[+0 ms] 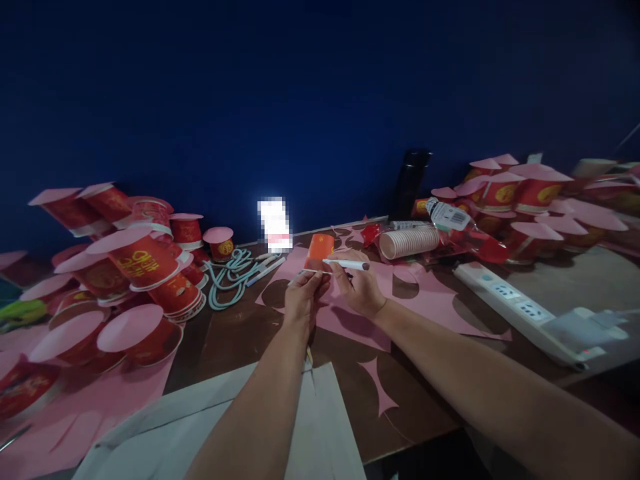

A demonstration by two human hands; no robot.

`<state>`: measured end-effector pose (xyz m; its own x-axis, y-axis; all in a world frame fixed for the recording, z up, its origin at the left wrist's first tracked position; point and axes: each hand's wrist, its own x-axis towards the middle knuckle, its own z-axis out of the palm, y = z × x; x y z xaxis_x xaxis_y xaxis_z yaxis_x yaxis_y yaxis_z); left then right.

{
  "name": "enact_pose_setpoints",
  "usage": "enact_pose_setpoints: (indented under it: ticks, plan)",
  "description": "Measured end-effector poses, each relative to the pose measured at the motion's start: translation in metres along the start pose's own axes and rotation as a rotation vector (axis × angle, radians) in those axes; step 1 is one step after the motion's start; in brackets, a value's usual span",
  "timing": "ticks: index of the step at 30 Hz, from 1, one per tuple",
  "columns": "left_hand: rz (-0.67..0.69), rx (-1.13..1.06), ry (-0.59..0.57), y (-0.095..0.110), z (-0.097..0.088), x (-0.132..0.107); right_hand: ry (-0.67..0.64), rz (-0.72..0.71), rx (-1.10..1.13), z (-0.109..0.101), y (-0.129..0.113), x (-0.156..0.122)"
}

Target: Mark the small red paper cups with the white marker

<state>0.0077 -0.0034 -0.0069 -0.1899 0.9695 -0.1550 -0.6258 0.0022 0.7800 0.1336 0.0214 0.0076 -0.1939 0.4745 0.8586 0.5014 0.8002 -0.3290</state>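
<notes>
A small red-orange paper cup (pixel 319 248) is in the middle, above pink paper. Its near rim is between the fingers of my left hand (pixel 304 297), which is closed on it. My right hand (pixel 364 288) is closed around a white marker pen (pixel 353 265). The pen points left, its tip at the near part of the cup; whether it touches cannot be made out. Beneath both hands lies a pink paper sheet (pixel 345 320) with round cut-outs.
Red cups topped with pink discs crowd the left (pixel 145 257) and right (pixel 503 193). A blue-green cable (pixel 220 293) lies left of a lit phone (pixel 275 223). Stacked paper cups (pixel 410 244), a plastic bottle (pixel 450 217) and a power strip (pixel 515 307) are to the right.
</notes>
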Motion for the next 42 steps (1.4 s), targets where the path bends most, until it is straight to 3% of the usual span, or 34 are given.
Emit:
enact_pose_setpoints:
  ticks: [19,25,32,42]
  plan:
    - [0.056,0.147,0.002,-0.005,-0.002,0.004,-0.023,-0.025,-0.059,0.003,0.002,-0.002]
    - [0.03,0.098,-0.013,-0.004,-0.002,0.003,-0.014,-0.025,-0.018,0.0,0.002,0.0]
    - [-0.072,-0.063,0.08,0.004,0.001,0.0,0.078,0.096,-0.024,-0.007,0.0,0.003]
    - [-0.071,-0.078,0.052,0.005,0.0,-0.001,-0.027,0.014,0.021,0.003,0.003,-0.005]
